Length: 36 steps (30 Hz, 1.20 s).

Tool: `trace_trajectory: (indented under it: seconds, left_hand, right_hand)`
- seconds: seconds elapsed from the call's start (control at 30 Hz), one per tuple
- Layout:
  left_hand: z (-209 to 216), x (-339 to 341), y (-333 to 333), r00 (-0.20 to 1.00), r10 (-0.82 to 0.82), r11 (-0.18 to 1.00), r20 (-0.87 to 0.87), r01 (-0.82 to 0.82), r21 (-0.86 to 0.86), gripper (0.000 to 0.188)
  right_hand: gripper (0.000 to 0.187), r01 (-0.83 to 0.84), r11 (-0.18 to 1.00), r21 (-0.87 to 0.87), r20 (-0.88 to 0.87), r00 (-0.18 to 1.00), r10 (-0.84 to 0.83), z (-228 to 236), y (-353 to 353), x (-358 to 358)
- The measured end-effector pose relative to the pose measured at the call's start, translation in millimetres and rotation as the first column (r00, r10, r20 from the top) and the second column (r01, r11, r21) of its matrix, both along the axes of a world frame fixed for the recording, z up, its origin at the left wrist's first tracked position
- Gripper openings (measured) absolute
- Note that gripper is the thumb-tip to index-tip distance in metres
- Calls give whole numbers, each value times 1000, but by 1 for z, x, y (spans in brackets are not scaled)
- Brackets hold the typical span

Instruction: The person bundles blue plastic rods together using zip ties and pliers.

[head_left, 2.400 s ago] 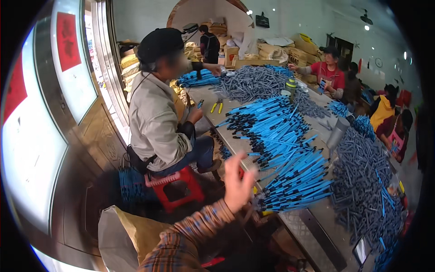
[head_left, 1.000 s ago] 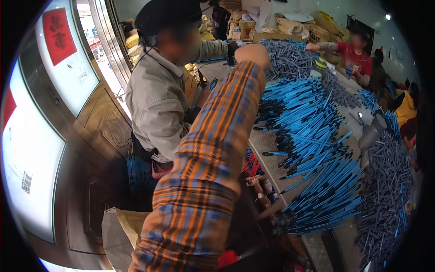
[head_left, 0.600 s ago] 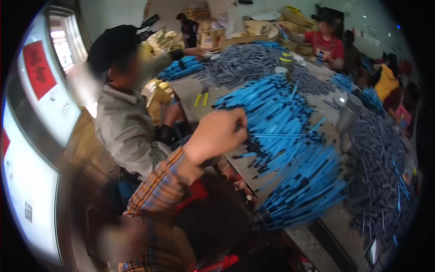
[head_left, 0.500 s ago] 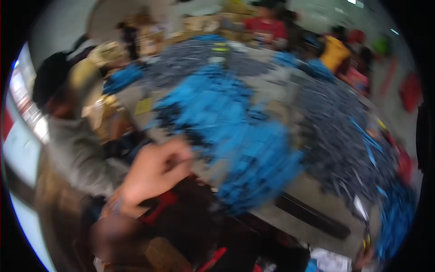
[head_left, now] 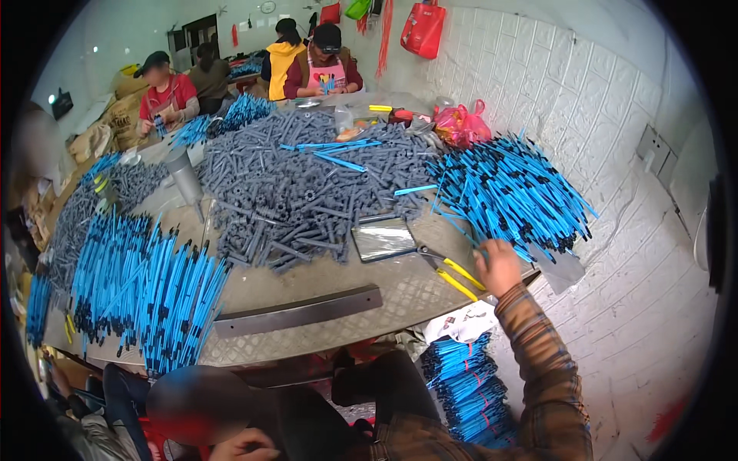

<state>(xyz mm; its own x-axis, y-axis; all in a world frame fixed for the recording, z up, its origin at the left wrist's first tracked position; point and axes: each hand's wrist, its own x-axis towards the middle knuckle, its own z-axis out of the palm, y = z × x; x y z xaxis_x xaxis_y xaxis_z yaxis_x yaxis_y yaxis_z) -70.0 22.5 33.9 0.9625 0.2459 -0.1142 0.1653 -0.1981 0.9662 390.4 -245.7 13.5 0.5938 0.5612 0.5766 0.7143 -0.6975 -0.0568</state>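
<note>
My right hand, in a brown plaid sleeve, reaches to the table's right edge. Its fingers are bent closed beside the yellow-handled pliers, at the near side of a heap of thin blue sticks with black ends. Whatever may be between the fingertips is hidden. Low at the bottom edge, my left hand is partly cut off near my lap with its fingers curled; its palm cannot be seen. Left of the pliers lies a flat rectangular pad with a shiny, film-like top.
Grey ribbed tubes are heaped mid-table. More blue sticks lie at left, behind a dark metal bar. A grey cylinder stands among the heaps. Bundled blue sticks are below the right edge. Several people sit around; a white wall stands right.
The view has swung right and steadied. My left hand, raised over the table's left side before, is now low near my lap. My right hand now reaches past the pliers to the blue sticks.
</note>
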Motion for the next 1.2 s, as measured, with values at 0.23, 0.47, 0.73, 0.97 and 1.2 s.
trace_trajectory:
  seconds: [0.23,0.47,0.73,0.97,1.2]
  left_hand:
    - [-20,46,-46,974,-19,976,-227,-32,-217,7]
    - [-36,82,-26,999,-40,999,-28,39,-24,14]
    - [-41,79,-37,965,100,995,243,-95,-34,11]
    - [-49,8,7,356,731,506,582,-855,-113,13]
    - [-82,-22,123,48,754,-38,655,-993,115,34]
  right_hand:
    - [16,258,900,-352,71,966,-249,-25,-23,52]
    - [17,152,969,-195,-60,984,-167,0,-22,36]
    - [18,-91,992,86,66,994,86,-15,-15,53]
    - [25,-16,991,134,-219,975,45,-59,-23,102]
    - [28,-52,955,294,-266,955,134,-35,21,66]
